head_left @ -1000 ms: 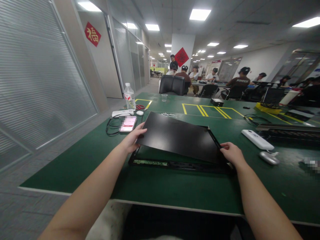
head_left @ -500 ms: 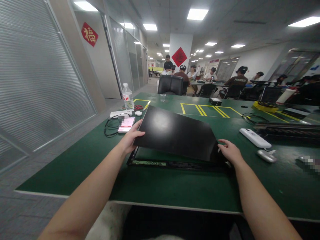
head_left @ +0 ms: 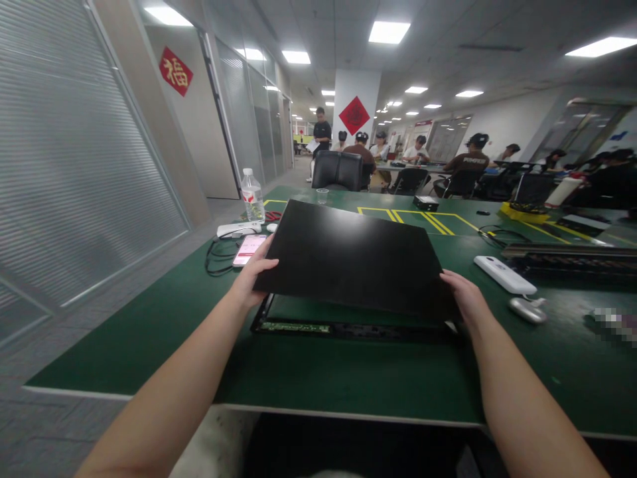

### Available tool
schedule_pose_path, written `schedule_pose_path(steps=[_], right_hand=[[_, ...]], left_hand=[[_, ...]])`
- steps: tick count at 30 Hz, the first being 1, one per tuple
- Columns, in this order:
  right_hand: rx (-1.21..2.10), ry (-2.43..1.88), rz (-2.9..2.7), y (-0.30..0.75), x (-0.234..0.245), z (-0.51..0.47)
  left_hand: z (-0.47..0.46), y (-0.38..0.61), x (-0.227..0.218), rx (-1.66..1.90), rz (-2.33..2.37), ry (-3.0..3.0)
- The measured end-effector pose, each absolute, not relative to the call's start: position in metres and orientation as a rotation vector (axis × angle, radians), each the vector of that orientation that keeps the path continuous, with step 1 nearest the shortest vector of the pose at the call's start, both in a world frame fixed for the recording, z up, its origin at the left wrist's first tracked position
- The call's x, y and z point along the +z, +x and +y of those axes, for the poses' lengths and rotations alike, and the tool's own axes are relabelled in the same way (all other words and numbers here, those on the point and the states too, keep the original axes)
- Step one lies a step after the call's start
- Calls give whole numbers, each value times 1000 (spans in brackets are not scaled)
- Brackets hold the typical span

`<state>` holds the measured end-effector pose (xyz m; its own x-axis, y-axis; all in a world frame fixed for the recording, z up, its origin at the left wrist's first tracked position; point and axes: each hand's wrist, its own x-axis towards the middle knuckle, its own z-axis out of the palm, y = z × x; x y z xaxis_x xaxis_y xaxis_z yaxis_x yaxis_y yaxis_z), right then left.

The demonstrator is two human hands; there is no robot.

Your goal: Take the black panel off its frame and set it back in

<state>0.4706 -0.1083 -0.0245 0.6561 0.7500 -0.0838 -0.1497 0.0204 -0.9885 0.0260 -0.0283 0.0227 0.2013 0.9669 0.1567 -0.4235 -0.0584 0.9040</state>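
A flat black panel (head_left: pixel 348 255) is held off the green table (head_left: pixel 149 332), its far edge tilted up. My left hand (head_left: pixel 251 279) grips its left edge, thumb on top. At the panel's near right corner my right hand (head_left: pixel 465 295) holds the right edge. Under the panel a black frame (head_left: pixel 318 326) lies flat on the table, with a green circuit strip along its near side.
A phone (head_left: pixel 247 249), a black cable (head_left: pixel 216 255), a white device (head_left: pixel 236 229), a water bottle (head_left: pixel 252 196) and a cup (head_left: pixel 322 195) stand at the left back. A white remote (head_left: pixel 503 274) and silver mouse (head_left: pixel 527 309) lie right. Seated people work at far tables.
Both hands have raised the black panel higher off the frame, its far edge tipping up more steeply. The frame stays on the table.
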Motion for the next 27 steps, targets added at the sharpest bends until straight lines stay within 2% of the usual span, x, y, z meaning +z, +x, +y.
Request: schedule_pose_path(steps=[4,12,19,27], right_hand=[[989,-1044,-655,463,-9,-121],[1149,-1023,-562,466,-14,-121],[1003,-966,-325,478,-14,-116],[756,-827,-279,474,-15,-110]], left_hand=[[-25,24,23,1309,668,950],[-18,22,18,1305,649,855],[-21,32,19,1122,847,883],[-4,20,1,1283,1209,1133]])
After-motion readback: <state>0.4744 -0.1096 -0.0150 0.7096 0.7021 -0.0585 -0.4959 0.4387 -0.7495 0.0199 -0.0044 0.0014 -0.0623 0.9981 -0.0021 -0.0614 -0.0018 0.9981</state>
